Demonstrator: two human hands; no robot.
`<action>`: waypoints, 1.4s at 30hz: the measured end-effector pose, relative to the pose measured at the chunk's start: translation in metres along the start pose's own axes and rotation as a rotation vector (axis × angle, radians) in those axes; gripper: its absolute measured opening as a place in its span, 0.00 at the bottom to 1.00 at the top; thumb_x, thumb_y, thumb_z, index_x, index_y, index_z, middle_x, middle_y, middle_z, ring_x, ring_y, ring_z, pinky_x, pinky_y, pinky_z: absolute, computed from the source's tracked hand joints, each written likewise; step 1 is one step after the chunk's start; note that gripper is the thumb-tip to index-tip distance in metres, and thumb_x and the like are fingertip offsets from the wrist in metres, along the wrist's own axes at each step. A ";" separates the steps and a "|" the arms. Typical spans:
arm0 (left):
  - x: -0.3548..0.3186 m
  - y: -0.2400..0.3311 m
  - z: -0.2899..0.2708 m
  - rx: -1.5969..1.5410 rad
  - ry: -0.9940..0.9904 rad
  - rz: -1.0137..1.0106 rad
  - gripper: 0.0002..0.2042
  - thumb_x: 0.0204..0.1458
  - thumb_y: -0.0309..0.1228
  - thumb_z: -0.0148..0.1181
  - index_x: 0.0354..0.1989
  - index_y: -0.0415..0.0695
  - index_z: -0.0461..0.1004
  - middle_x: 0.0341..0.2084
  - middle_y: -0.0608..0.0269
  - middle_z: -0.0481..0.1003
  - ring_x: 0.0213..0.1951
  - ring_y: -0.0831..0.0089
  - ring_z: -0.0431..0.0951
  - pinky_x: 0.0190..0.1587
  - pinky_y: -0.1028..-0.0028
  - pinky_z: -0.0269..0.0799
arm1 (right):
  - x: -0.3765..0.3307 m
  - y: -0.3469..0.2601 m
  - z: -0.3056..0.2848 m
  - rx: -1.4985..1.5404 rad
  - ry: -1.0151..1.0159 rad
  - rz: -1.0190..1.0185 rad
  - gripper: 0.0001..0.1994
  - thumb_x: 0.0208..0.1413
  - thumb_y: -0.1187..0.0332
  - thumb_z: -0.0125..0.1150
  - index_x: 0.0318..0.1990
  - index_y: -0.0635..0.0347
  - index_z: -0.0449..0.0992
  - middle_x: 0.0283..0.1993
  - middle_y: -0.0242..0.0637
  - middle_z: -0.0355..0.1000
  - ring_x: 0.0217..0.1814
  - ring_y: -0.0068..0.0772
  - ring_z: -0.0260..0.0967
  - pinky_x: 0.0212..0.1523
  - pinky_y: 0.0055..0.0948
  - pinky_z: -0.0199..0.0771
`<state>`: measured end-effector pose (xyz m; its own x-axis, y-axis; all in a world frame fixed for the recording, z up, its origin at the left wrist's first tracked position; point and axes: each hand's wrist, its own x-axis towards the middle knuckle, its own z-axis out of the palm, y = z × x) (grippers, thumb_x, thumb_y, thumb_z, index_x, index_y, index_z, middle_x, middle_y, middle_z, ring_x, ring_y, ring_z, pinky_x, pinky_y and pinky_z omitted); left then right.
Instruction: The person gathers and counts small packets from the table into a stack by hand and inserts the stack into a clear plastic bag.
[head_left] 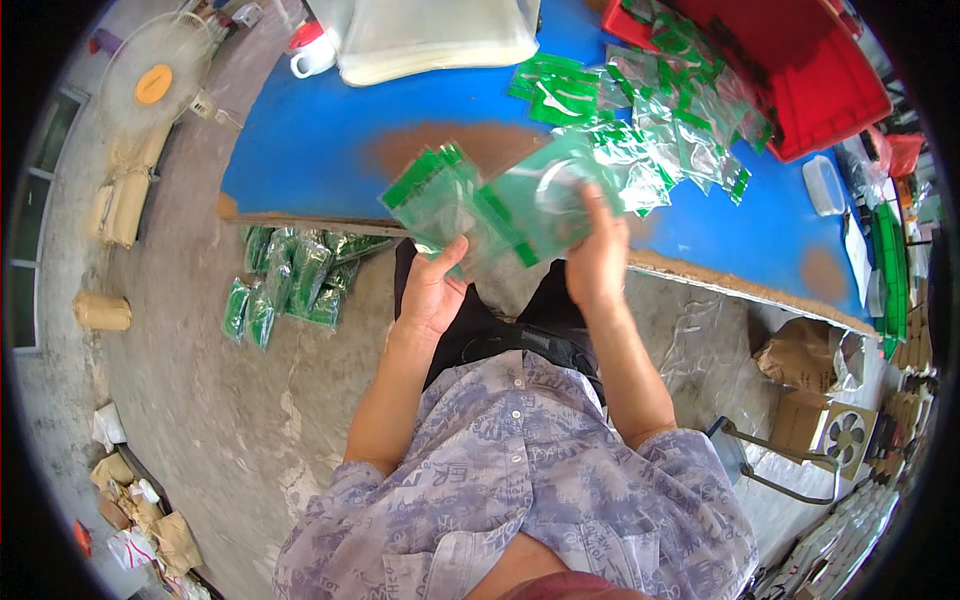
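Observation:
My left hand [437, 292] is closed on a stack of clear plastic bags [430, 195] with green ends, the thumb lying on top. A clear bag with a green edge [540, 200] is in my right hand [597, 250], pinched at its right side. The two lots overlap between my hands, just over the table's near edge. Beyond my right hand, many loose clear-and-green bags [640, 160] lie spread in a heap on the blue table [310, 150]. Fingers under the bags are partly hidden.
A red bin [830, 90] lies tipped at the back right beside the heap. A pale plastic container [430, 50] and a white-and-red mug [313, 52] stand at the back. Bundled green bags [300, 275] lie on the floor at left. A fan [150, 80] stands far left.

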<state>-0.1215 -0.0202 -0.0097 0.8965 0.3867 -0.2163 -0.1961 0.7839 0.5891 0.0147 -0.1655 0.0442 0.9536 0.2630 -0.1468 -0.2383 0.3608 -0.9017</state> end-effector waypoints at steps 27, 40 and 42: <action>-0.010 -0.014 -0.021 0.340 0.071 -0.126 0.23 0.57 0.23 0.61 0.62 0.37 0.66 0.54 0.57 0.74 0.57 0.65 0.74 0.62 0.63 0.69 | -0.005 0.029 -0.042 -1.016 -0.813 -0.748 0.14 0.60 0.64 0.60 0.45 0.66 0.73 0.52 0.53 0.72 0.59 0.58 0.68 0.62 0.47 0.66; -0.006 -0.054 0.021 0.178 0.079 -0.179 0.20 0.55 0.22 0.64 0.57 0.38 0.71 0.50 0.61 0.76 0.51 0.70 0.77 0.55 0.69 0.73 | 0.009 -0.005 -0.080 -1.278 -0.500 -0.706 0.21 0.57 0.65 0.62 0.56 0.63 0.71 0.62 0.51 0.66 0.67 0.55 0.61 0.70 0.53 0.54; -0.009 -0.047 0.010 0.175 0.075 -0.153 0.20 0.55 0.23 0.64 0.57 0.38 0.70 0.51 0.61 0.76 0.51 0.70 0.77 0.54 0.69 0.73 | 0.030 -0.011 -0.083 -1.547 -0.072 -0.787 0.33 0.56 0.57 0.65 0.65 0.65 0.64 0.65 0.58 0.62 0.71 0.62 0.55 0.69 0.52 0.56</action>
<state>-0.1162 -0.0651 -0.0280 0.8770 0.3104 -0.3669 0.0172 0.7427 0.6695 0.0616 -0.2362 0.0161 0.7258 0.5110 0.4605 0.6636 -0.6966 -0.2728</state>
